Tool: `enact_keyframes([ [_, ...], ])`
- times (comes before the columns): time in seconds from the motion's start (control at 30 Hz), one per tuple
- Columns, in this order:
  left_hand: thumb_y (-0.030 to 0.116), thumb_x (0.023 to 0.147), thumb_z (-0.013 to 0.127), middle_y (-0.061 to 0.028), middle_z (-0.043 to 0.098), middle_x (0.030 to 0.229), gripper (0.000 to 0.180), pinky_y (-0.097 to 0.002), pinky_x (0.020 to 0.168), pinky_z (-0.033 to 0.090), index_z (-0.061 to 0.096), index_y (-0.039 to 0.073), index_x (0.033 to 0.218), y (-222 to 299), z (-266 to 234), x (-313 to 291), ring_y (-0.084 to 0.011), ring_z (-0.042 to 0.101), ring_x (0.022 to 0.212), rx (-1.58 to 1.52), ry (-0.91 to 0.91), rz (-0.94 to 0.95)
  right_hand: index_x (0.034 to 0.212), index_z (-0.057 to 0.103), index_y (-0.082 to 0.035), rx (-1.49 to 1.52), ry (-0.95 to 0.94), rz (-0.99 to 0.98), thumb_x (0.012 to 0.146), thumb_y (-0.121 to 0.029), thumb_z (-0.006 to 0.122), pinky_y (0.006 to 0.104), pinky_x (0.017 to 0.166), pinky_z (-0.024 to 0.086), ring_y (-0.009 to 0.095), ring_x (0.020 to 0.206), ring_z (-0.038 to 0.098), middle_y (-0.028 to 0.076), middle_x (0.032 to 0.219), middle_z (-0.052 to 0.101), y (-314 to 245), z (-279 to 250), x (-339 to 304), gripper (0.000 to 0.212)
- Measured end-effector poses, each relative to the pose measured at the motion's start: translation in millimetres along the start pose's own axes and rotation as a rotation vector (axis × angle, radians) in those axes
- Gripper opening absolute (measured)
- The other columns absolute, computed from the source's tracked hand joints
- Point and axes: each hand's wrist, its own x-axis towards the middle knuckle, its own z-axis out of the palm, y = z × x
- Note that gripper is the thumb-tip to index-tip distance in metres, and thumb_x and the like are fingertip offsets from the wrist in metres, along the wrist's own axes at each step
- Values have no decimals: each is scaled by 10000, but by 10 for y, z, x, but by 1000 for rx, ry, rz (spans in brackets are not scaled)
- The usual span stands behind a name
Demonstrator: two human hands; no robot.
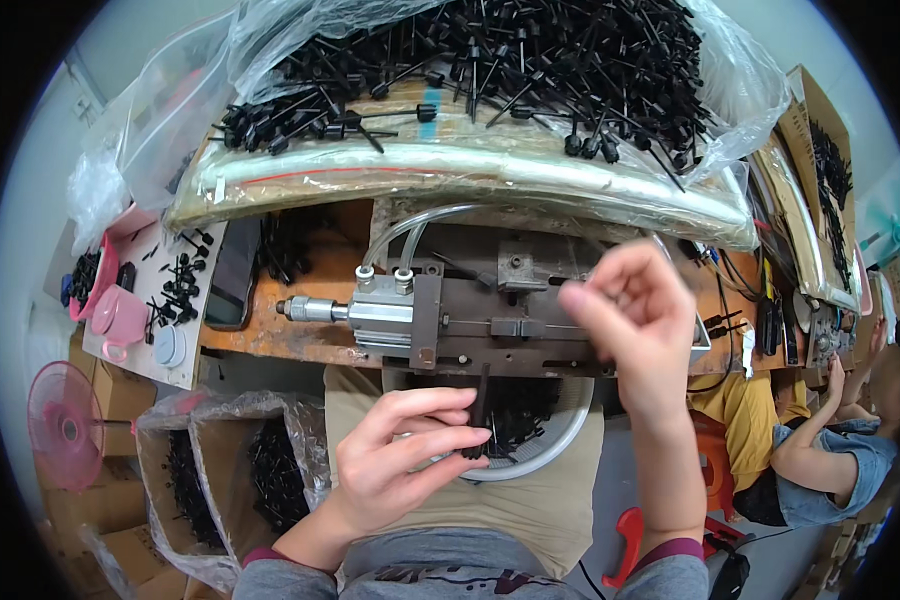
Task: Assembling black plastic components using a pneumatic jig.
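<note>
My left hand (410, 450) is closed on a black plastic part with a thin stem (482, 400), held upright between thumb and fingers in front of the bench fixture. Beneath it a round light basin (555, 455) holds many similar black parts on my lap. My right hand (635, 310) is raised over the right end of the dark metal fixture (470, 345). Its fingers are curled and smeared by motion, so whether anything is in them is hidden. Left of that hand, a silver pneumatic cylinder (382, 315) with two clear hoses is mounted on the fixture.
A big heap of black stemmed parts (530, 70) lies in a plastic-lined tray behind the fixture. At left are a phone (232, 275), pink cup (118, 315) and white lid (170, 346). Lined boxes (210, 440) stand below left. Another person (820, 460) works at right.
</note>
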Motion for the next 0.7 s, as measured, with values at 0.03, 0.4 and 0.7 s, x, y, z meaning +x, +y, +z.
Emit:
enact_keyframes([
  [0.03,11,658,809,-172,625,1193,328,-285,795,582,740,17,979,-7,3,8,-207,672,916,22,-19,18,907,610,4,40,-32,93,833,0,727,156,568,435,27,627,557,14,763,627,41,0,-116,138],
  [0.4,49,644,778,-175,677,1143,284,-329,738,565,738,-14,918,-86,127,-130,-253,688,874,6,-223,165,993,542,30,441,-179,379,1023,-155,473,267,530,542,183,604,672,175,829,673,432,74,-745,200],
  [0.7,52,617,772,-181,697,1081,280,-298,683,573,737,-31,882,-93,114,-173,-233,698,816,35,-258,189,1010,549,29,469,-205,396,1023,-157,477,270,521,547,185,588,674,165,808,675,485,63,-818,200],
])
